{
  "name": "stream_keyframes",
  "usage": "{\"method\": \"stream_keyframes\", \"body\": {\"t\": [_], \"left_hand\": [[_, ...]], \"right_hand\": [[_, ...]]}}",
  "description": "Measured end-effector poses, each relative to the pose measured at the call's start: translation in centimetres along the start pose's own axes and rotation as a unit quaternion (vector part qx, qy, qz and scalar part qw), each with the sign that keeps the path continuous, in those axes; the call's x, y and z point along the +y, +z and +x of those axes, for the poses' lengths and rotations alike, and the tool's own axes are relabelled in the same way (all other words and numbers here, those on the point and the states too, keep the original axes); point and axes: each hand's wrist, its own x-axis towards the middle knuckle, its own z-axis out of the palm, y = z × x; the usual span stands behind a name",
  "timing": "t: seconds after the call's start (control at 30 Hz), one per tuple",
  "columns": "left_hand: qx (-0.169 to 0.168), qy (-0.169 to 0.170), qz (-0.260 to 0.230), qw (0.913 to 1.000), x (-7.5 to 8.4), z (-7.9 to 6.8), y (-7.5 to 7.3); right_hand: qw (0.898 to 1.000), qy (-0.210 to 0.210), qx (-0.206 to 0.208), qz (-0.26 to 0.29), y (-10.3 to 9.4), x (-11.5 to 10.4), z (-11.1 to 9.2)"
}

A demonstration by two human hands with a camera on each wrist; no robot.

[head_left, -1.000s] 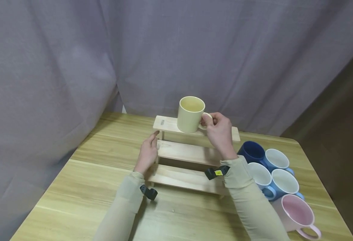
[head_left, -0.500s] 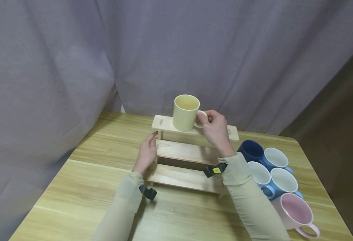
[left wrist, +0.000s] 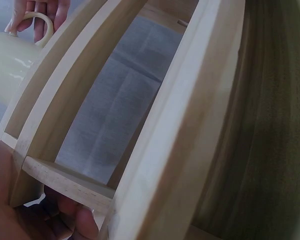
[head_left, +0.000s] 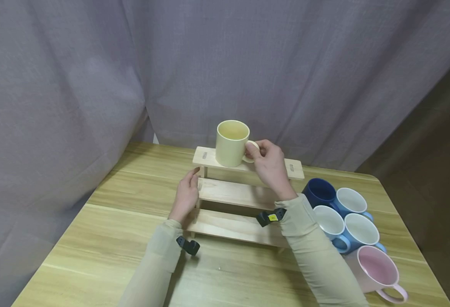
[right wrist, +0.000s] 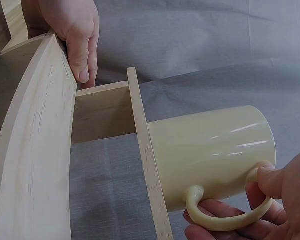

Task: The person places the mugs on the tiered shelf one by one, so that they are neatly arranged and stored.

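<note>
A pale yellow mug [head_left: 231, 147] stands upright on the top board of a three-tier wooden shelf rack [head_left: 235, 191], left of the board's middle. My right hand [head_left: 271, 164] pinches the mug's handle [right wrist: 230, 220] from the right, thumb on top and fingers through and under the loop. In the right wrist view the mug's base meets the board. At the rack's left end, my left hand [head_left: 187, 194] holds the side panel [left wrist: 65, 180]; its thumb and curled fingers lie on either side of it in the left wrist view.
At the right of the wooden table [head_left: 105, 238], several mugs stand close together: a dark blue one [head_left: 319, 192], light blue ones with white insides [head_left: 362, 230], and a pink one [head_left: 376, 268] nearest the front. Grey curtains [head_left: 225, 64] hang behind.
The yellow mug has shifted a little left along the top board, with my right hand on its handle. My left hand stays at the rack's left end.
</note>
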Motion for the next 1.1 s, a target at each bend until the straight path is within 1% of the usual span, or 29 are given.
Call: {"method": "stream_keyframes", "body": {"t": [0.17,0.27,0.4,0.57,0.63,0.73,0.83,0.9,1.0,1.1], "left_hand": [[0.005,-0.029,-0.006,0.9996,0.1,0.0,0.2],[0.003,-0.048,-0.011,0.9988,0.1,-0.1,0.2],[-0.007,-0.063,-0.012,0.9979,0.1,0.0,0.3],[-0.013,-0.076,-0.025,0.9967,0.0,0.3,0.4],[-0.011,-0.081,-0.036,0.996,0.0,0.4,0.4],[-0.013,-0.1,-0.056,0.9933,0.1,0.4,0.2],[-0.016,-0.122,-0.071,0.9899,0.1,0.3,0.0],[-0.022,-0.131,-0.084,0.9877,0.1,0.3,-0.2],[-0.031,-0.136,-0.103,0.9849,0.1,0.3,-0.3],[-0.035,-0.13,-0.115,0.9841,-0.1,0.3,-0.4]], "right_hand": [[1.0,0.0,-0.006,-0.002,-0.1,0.2,0.0],[1.0,0.002,-0.007,0.001,-0.1,0.4,-0.1],[1.0,0.01,-0.006,0.004,-0.3,0.6,-0.2],[0.999,0.029,-0.014,-0.029,-0.5,0.7,-0.5],[0.998,0.031,-0.019,-0.042,-0.8,0.8,-0.7],[0.998,0.026,-0.018,-0.056,-1.3,1.0,-1.1],[0.998,0.015,-0.013,-0.06,-2.4,1.4,-2.0],[0.998,0.008,-0.012,-0.063,-3.5,1.6,-2.9],[0.997,0.009,-0.004,-0.074,-5.6,1.8,-4.7],[0.995,0.005,0.01,-0.099,-7.8,1.9,-6.8]]}}
